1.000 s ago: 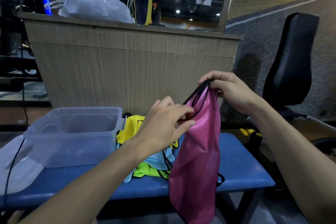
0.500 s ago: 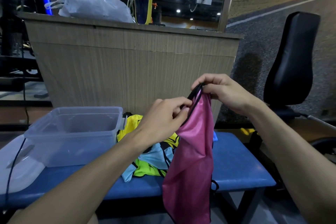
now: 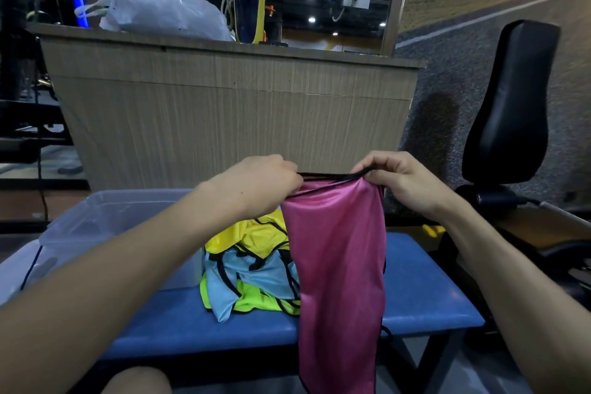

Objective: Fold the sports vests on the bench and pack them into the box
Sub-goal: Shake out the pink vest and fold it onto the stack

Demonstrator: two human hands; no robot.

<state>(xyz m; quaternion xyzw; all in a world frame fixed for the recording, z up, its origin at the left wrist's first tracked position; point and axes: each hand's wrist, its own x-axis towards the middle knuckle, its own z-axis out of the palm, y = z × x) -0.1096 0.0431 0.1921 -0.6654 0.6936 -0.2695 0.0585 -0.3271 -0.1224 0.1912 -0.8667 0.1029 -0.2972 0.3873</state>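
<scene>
Change: a second ago the left hand point(image 3: 262, 184) pinched the pink vest point(image 3: 335, 265) lower down, below the right hand point(image 3: 403, 182); now both hands are level and further apart, and the black-trimmed top edge is pulled out between them into a nearly flat line.
Left hand: knuckles up, fingers curled, pinching the left end of that edge.
Right hand: fingers curled over, thumb beneath, pinching the right end of the same edge.
Pink vest: one; it hangs from both hands in front of the bench point(image 3: 425, 304), its lower part dropping past the front edge.
Other vests: a loose pile point(image 3: 252, 269) on the bench, just right of the box; yellow, light blue and lime green cloth shows, but how many pieces cannot be told.
Box: one clear plastic box point(image 3: 105, 217), open, on the left part of the bench, partly behind the left forearm.
Counter: one wooden counter point(image 3: 224, 112) behind the bench, with one white plastic bag point(image 3: 160, 9) and one dark bottle point(image 3: 248, 6) on top.
Seat: one black padded seat back point(image 3: 511, 99) to the right.
</scene>
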